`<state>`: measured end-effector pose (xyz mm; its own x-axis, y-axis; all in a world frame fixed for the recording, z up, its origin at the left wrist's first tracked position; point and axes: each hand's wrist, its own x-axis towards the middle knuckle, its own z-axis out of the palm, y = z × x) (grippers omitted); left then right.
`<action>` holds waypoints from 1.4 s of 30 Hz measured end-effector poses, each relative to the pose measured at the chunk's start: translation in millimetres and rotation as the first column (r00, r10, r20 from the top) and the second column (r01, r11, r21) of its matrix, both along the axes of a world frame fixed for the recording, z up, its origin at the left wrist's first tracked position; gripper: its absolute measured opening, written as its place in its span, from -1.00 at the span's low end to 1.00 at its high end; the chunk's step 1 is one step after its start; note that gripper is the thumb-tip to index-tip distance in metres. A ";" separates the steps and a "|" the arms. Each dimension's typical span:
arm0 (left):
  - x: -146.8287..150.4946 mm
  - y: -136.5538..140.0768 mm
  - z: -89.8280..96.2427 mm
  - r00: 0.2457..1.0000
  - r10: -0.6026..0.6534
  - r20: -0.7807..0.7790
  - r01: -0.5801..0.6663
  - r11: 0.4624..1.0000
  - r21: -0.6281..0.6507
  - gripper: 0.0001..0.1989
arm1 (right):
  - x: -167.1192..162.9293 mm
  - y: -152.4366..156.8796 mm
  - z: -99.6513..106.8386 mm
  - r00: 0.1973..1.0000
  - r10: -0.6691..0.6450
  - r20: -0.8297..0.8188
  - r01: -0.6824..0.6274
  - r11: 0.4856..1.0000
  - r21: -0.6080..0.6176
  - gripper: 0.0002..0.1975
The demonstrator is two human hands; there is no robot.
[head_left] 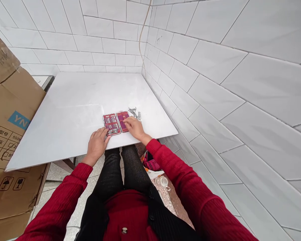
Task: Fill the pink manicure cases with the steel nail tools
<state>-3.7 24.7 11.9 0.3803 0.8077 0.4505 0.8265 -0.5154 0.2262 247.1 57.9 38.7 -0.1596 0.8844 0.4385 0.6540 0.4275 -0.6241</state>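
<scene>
An open manicure set case (121, 130), with a red and purple lining, lies near the front edge of the white table. Its left half bears several slim metal tools under straps, with silver clippers along the bottom. My left hand (97, 142) holds the lower left corner of the case, fingers at the side and thumb at the front. Over the purple right half, my right hand (135, 127) has its fingertips pinched together; what is between them is too small to make out. Metal nippers (132, 111) and a nail clipper (139, 115) lie just beyond the right hand.
The white tabletop (77, 90) meets tiled walls at the back and right. A large cardboard box (12, 110) stands along the left side. Below the table's right front are a pink bag (152, 164) and a clear round lidded container (162, 181). A cable (140, 36) hangs in the corner.
</scene>
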 end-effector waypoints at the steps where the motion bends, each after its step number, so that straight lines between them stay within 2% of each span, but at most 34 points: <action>1: -0.5 0.0 -0.4 1.000 -0.001 0.011 0.001 1.000 -0.007 -0.49 | 11.3 4.6 7.6 0.998 -0.054 0.037 0.055 0.998 -0.035 -0.74; 4: -5.0 2.2 -0.4 0.998 0.001 0.057 0.001 1.000 -0.024 -0.44 | 39.4 23.4 28.7 0.963 -0.205 0.177 0.230 0.964 -0.135 -0.76; 7: -10.5 8.4 6.3 0.995 -0.035 0.091 0.038 0.999 -0.025 -0.47 | 53.7 44.7 41.8 0.930 -0.240 0.280 0.310 0.919 -0.242 -0.78; 10: -7.6 16.3 19.2 0.997 -0.042 0.066 0.042 0.999 0.001 -0.53 | 56.5 63.2 45.6 0.910 -0.245 0.336 0.343 0.899 -0.272 -0.78; 14: 19.3 19.2 28.8 0.993 -0.116 -0.011 0.116 0.993 0.010 -0.59 | 54.8 81.2 41.7 0.880 -0.244 0.407 0.383 0.872 -0.305 -0.76; 18: 52.1 12.6 21.3 0.966 -0.255 -0.052 0.254 0.967 -0.021 -0.63 | 54.6 92.7 36.4 0.859 -0.243 0.450 0.413 0.849 -0.329 -0.78; 21: 63.1 9.7 13.8 0.961 -0.273 -0.048 0.273 0.962 -0.017 -0.63 | 54.4 96.1 36.3 0.846 -0.225 0.483 0.416 0.845 -0.336 -0.82; 27: 63.4 8.6 9.1 0.966 -0.257 -0.037 0.256 0.966 -0.033 -0.62 | 52.2 93.4 44.6 0.830 -0.171 0.531 0.406 0.838 -0.365 -0.85; 33: 65.9 3.2 5.1 0.975 -0.222 -0.016 0.221 0.975 -0.030 -0.60 | 47.5 94.2 50.2 0.833 -0.169 0.527 0.425 0.806 -0.412 -0.89; 38: 66.7 1.6 5.0 0.975 -0.219 -0.032 0.218 0.976 -0.021 -0.61 | 52.6 97.5 47.6 0.838 -0.200 0.508 0.432 0.812 -0.392 -0.90; 40: 67.1 1.3 5.9 0.975 -0.220 -0.033 0.219 0.975 -0.023 -0.60 | 57.8 96.3 44.1 0.878 -0.244 0.411 0.408 0.831 -0.378 -0.87; 42: 67.6 1.1 6.2 0.974 -0.223 -0.028 0.222 0.975 -0.025 -0.60 | 61.4 92.6 38.5 0.939 -0.272 0.209 0.336 0.853 -0.399 -0.86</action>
